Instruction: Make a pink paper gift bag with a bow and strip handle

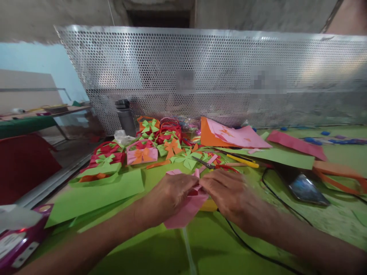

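Observation:
Both hands meet over a folded piece of pink paper [186,212] near the middle of the view. My left hand [169,193] pinches its upper edge from the left. Close beside it, my right hand [229,196] grips the same paper with fingers closed at the top; this hand is slightly blurred. A small red patch shows on the pink paper between the hands. Just beyond them lie scissors [205,163] with red handles and a green paper bow [186,159]. Something yellow [208,205] shows partly under my right hand.
Small paper bags with bows, among them a pink bag [142,156], crowd the back left near a grey bottle [126,120]. Green sheets [97,194] lie left. A phone [308,189], a black cable [246,242] and a yellow cutter [242,160] lie right. A perforated metal panel [160,61] stands behind.

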Motion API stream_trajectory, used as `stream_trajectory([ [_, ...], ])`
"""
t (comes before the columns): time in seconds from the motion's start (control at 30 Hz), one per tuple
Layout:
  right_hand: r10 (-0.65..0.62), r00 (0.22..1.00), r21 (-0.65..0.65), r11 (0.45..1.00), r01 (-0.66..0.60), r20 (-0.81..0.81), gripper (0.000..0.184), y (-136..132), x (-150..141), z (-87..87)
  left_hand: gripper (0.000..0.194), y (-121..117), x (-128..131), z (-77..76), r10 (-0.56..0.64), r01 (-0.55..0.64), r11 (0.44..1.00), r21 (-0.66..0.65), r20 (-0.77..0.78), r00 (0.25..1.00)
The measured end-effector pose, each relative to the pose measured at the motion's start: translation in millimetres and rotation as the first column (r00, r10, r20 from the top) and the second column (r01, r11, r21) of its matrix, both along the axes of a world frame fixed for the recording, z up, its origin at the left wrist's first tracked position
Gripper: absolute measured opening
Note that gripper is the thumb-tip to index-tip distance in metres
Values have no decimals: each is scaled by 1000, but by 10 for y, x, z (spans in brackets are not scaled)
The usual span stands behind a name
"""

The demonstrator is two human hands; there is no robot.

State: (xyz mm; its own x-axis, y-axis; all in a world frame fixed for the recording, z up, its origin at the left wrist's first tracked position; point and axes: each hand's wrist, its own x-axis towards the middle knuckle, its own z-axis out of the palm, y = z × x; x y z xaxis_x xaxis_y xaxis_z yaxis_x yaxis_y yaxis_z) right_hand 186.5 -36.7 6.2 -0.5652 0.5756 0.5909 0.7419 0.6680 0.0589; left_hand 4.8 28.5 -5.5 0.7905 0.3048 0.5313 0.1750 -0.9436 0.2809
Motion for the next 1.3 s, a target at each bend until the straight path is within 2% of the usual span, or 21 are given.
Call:
stream_trajectory([
  [0.2, -34, 998, 158, 987, 25, 54, 19, 39, -23, -66, 17, -8, 10, -41, 25, -30, 998, 59, 89, 996],
  [0.37, -35, 988, 346, 938, -20, 151, 22, 70, -44, -124, 16, 15, -33, -96, 8, -10, 997, 72, 38, 999],
  [0.47, -69, 973, 402, 915, -26, 220, 23, 73, -53, -131, 17, 13, -43, -99, 9, -12, 995, 100, 25, 1000],
  [0.77, -112, 968, 342, 939, 29, 224, 25, 69, -60, -169, 15, -13, -15, -66, -13, 9, 998, 65, 50, 999],
  [0.93, -111, 967, 283, 958, 42, 230, 23, 53, -58, -161, 15, 14, -23, -66, -12, 13, 999, 36, -3, 1000],
  [1.3, -25, 990, 255, 967, -12, 140, 21, 91, -51, -193, 16, 23, -43, -97, -50, 52, 998, 33, -60, 997],
])
